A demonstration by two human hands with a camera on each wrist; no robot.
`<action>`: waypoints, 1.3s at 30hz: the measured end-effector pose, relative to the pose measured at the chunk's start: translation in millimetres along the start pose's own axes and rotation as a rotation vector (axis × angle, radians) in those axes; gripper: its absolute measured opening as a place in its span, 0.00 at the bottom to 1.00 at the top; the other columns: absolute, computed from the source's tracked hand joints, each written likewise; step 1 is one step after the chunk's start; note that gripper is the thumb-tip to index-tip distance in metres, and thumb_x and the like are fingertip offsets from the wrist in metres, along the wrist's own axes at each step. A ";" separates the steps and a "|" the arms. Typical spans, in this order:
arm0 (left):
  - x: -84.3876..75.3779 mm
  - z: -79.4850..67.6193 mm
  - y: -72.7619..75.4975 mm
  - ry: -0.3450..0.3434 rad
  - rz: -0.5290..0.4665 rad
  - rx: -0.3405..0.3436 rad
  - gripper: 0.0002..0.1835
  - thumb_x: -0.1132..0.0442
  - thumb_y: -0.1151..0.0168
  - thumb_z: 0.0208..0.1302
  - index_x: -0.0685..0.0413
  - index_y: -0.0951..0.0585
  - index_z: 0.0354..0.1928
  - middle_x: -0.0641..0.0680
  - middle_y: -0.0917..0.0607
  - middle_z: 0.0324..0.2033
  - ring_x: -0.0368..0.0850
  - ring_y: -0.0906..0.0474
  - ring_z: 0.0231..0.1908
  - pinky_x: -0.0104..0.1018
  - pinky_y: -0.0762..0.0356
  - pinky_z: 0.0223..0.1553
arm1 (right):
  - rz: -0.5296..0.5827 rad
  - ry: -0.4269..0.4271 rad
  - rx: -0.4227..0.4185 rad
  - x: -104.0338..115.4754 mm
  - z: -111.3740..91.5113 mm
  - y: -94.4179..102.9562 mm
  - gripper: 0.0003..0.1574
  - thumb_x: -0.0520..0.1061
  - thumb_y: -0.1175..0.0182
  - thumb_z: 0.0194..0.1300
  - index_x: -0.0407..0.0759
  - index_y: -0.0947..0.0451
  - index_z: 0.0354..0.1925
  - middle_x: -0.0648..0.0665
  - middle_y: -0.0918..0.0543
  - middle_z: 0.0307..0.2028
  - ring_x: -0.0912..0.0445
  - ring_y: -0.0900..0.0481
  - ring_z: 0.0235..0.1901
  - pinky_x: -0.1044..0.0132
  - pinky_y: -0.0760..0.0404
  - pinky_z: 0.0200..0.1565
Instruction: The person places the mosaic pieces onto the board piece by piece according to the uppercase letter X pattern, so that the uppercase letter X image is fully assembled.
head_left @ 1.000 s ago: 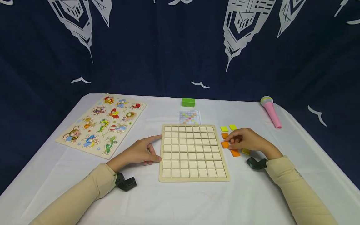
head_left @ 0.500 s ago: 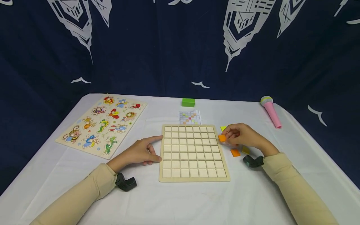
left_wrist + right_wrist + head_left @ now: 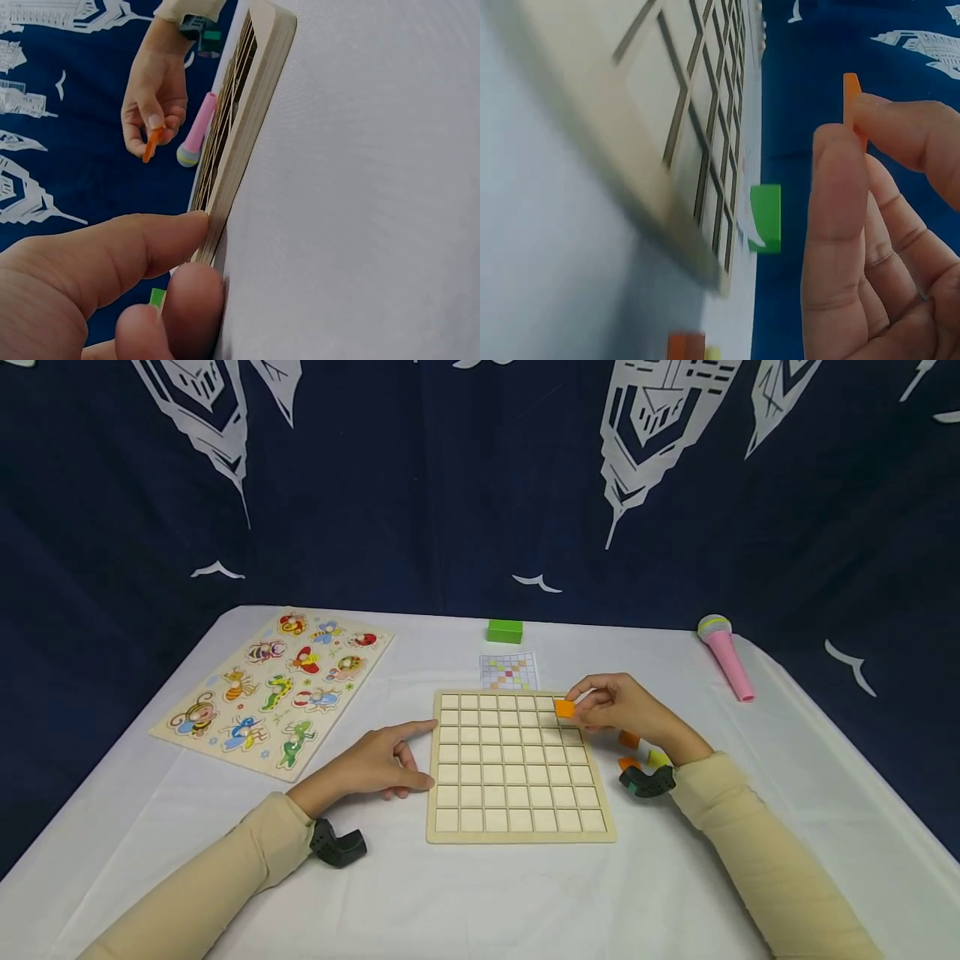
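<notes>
A wooden grid board with square cells lies on the white table. My left hand touches its left edge, index finger stretched toward the upper part and thumb lower down. In the left wrist view the thumb presses the side of the board. Above the board's upper right corner, my right hand pinches an orange square tile between thumb and fingertips. The right wrist view shows this thin tile edge-on, held clear of the board. Other orange tiles and a yellow tile lie under the right wrist, partly hidden.
A small card with a coloured grid pattern lies behind the board, and a green block beyond it. An insect picture puzzle lies at the left. A pink toy microphone rests at the far right.
My right hand has picked up an orange tile from beside the board and carried it left and away from me, over the upper right corner. The left hand stays at the board's edge.
</notes>
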State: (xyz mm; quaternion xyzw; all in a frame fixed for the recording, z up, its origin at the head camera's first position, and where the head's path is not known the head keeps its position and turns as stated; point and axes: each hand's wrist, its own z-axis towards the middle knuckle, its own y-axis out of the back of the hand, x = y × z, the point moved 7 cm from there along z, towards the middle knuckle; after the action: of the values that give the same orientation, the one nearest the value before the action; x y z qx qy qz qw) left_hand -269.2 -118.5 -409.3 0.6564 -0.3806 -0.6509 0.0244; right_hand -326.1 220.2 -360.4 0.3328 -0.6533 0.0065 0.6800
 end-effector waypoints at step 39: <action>3.8 2.1 0.5 0.016 0.002 0.005 0.50 0.61 0.18 0.60 0.57 0.33 0.82 0.52 0.14 0.29 0.41 0.16 0.22 0.32 0.22 0.23 | -0.038 -0.091 0.070 28.4 67.3 -78.9 0.19 0.36 0.28 0.69 0.30 0.17 0.55 0.47 0.10 0.28 0.57 0.13 0.25 0.67 0.15 0.32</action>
State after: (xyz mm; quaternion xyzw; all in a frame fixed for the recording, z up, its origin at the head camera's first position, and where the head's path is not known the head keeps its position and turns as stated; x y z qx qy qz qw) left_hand -271.8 -119.9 -412.6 0.6612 -0.3828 -0.6447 0.0263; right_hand -346.5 115.6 -375.2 0.3687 -0.6766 0.0014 0.6374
